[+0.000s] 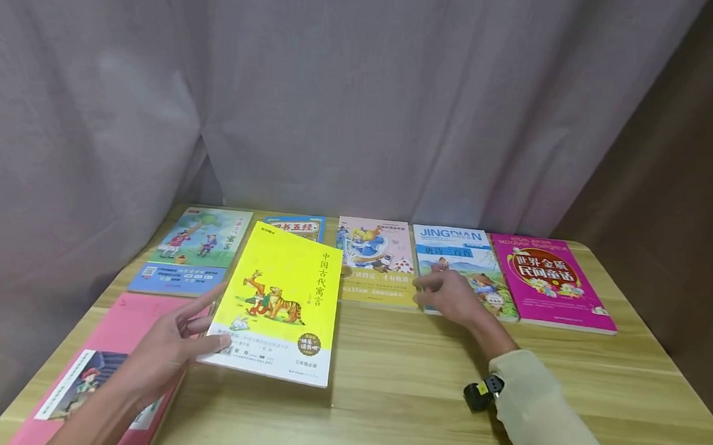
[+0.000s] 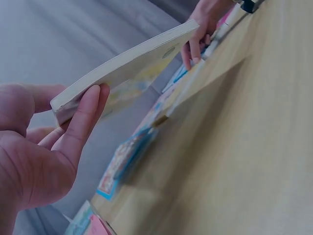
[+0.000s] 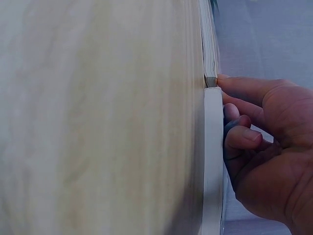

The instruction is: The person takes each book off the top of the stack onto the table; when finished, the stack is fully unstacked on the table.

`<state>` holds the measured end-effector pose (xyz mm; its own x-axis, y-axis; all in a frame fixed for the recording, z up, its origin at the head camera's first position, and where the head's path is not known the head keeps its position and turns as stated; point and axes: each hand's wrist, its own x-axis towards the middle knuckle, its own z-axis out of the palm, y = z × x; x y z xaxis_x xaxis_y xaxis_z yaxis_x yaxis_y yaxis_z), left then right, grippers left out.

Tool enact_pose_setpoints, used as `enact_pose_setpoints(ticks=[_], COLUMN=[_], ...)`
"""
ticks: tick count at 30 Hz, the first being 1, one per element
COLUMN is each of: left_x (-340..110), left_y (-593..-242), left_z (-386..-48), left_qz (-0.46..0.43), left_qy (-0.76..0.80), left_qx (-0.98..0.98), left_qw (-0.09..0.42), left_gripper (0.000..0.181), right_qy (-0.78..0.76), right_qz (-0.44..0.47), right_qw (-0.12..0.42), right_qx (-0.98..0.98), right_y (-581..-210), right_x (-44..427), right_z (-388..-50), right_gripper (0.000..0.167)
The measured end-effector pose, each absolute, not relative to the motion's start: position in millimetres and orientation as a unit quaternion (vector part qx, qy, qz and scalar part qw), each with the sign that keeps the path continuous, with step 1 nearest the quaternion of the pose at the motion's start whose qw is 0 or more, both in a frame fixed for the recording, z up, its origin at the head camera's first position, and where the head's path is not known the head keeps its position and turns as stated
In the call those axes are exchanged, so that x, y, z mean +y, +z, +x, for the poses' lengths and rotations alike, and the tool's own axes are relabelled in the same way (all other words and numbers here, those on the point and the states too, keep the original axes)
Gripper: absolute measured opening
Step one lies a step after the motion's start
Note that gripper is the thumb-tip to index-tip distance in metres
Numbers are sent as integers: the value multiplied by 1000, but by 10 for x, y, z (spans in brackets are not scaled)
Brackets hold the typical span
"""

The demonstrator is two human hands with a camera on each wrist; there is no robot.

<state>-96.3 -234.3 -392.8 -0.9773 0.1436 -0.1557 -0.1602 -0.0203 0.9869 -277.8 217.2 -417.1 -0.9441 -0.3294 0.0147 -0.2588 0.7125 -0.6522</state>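
My left hand (image 1: 164,350) grips a yellow-covered book (image 1: 283,293) by its lower left edge, thumb over the cover and fingers behind. The book is raised and tilted, and its page edge shows in the left wrist view. My right hand (image 1: 451,294) touches the near corner of a pink-and-yellow book (image 1: 374,234), with its other fingers loosely bent over a blue-and-white book (image 1: 445,239). In the right wrist view the thumb (image 3: 249,88) meets the corner where these two books adjoin.
Behind the raised book, a blue book (image 1: 297,225) is partly hidden. A green-and-blue book (image 1: 196,246) lies at the far left, a magenta book (image 1: 551,284) at the far right. Under my left forearm lies a large pink book (image 1: 117,316). A grey curtain (image 1: 340,97) hangs behind the table (image 1: 406,405).
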Motion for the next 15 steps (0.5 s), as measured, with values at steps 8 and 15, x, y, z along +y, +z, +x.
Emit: enact_pose_setpoints(ticks=[8, 15], left_x=[-2394, -2498], left_y=[-4093, -4303], left_z=[-695, -535], left_qz=[-75, -94], left_qy=[687, 702], left_qx=[711, 678], left_qw=[130, 194], left_gripper=[95, 100], right_qy=[-345, -337], right_qz=[-146, -131], right_qw=[55, 53], right_qx=[925, 931], right_y=[-4188, -4177], right_x=[2137, 2146], right_z=[-2789, -2797], right_gripper=[40, 43])
